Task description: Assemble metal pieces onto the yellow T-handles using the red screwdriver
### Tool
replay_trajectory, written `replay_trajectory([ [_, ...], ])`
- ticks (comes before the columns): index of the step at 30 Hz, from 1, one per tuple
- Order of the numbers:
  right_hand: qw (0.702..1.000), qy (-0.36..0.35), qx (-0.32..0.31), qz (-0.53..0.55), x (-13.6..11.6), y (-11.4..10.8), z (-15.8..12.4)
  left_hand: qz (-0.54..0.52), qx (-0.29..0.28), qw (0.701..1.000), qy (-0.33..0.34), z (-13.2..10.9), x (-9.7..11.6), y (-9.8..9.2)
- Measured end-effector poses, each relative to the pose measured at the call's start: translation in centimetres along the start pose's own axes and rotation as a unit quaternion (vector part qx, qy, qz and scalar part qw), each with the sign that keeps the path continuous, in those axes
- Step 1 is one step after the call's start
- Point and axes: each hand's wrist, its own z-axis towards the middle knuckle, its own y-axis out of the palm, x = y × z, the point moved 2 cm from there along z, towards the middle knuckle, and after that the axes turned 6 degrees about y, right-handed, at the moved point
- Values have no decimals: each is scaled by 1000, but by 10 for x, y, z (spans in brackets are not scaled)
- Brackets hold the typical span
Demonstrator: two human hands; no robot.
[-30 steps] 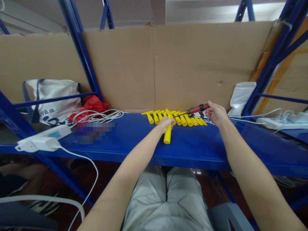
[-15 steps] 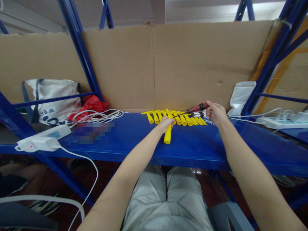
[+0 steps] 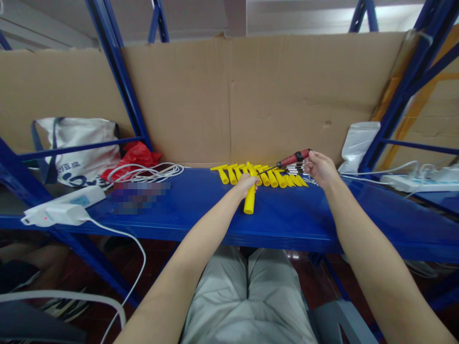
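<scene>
My left hand [image 3: 246, 184] is closed round a yellow plastic T-shaped part [image 3: 250, 199] that rests on the blue shelf [image 3: 201, 210], its long end towards me. A row of several more yellow parts [image 3: 272, 177] lies just behind it. My right hand [image 3: 320, 168] grips a red-handled screwdriver [image 3: 293, 159] by the handle end. The tool is tilted, with its dark tip pointing left and down at the yellow row. A few small black and white pieces [image 3: 296, 168] lie under the screwdriver.
A cardboard sheet [image 3: 251, 95] backs the shelf. At left lie a white cable coil [image 3: 147, 173], a red bag [image 3: 138, 155], a white tote [image 3: 82, 148] and a power strip [image 3: 60, 208]. A white pouch [image 3: 358, 141] and another power strip [image 3: 412, 181] sit right.
My right hand has lifted the screwdriver's handle end a little, so the tool tilts more steeply. My left hand and its yellow part have stayed put.
</scene>
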Motion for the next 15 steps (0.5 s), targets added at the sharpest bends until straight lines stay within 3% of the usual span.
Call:
replay_trajectory([
  [9, 999, 5, 51, -6, 6, -6, 5, -3, 3, 1000, -1, 1, -2, 0],
  [15, 999, -16, 36, -20, 4, -4, 3, 3, 0, 1000, -4, -1, 0, 0],
])
